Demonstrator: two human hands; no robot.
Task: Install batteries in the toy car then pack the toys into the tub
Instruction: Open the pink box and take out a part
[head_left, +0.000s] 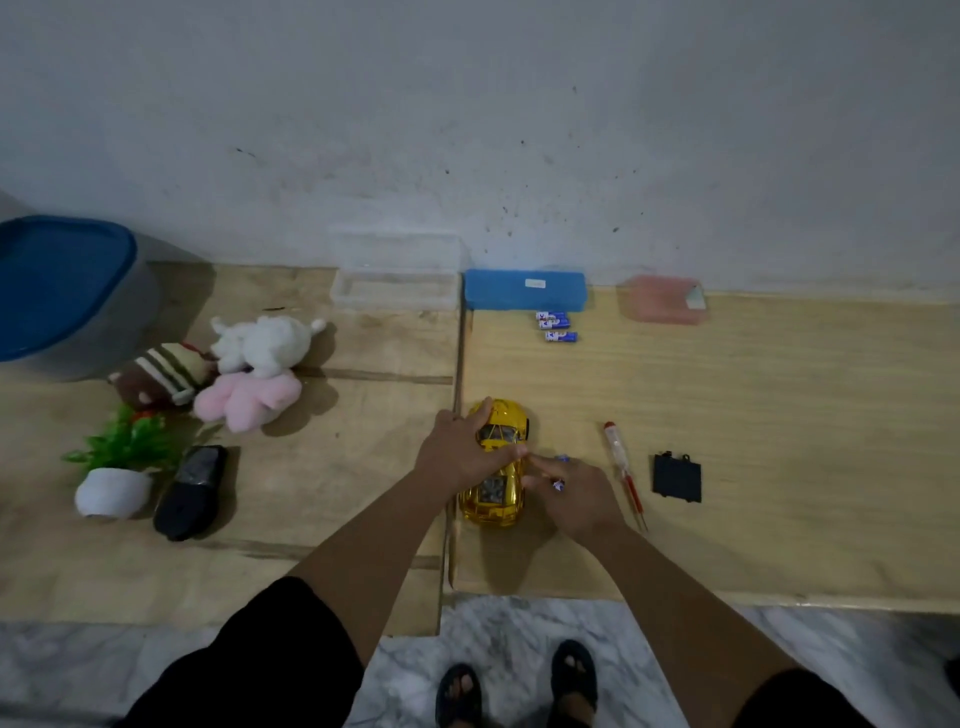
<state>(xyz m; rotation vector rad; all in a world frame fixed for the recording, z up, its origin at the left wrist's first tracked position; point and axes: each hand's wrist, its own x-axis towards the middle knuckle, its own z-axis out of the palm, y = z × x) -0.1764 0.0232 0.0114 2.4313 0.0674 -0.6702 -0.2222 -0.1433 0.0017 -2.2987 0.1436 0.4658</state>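
My left hand (464, 447) lies over the yellow toy car (496, 462), fingers wrapped across its body, pinning it to the wooden table (779, 441). My right hand (576, 493) sits just beside the car, fingers curled around a small blue battery (559, 484). Right of it lie a red screwdriver (626, 475) and a black cover (677, 478). Three more batteries (556, 326) rest near the blue case (524, 288). Plush toys (244, 369) and the blue-lidded tub (67, 296) sit far left.
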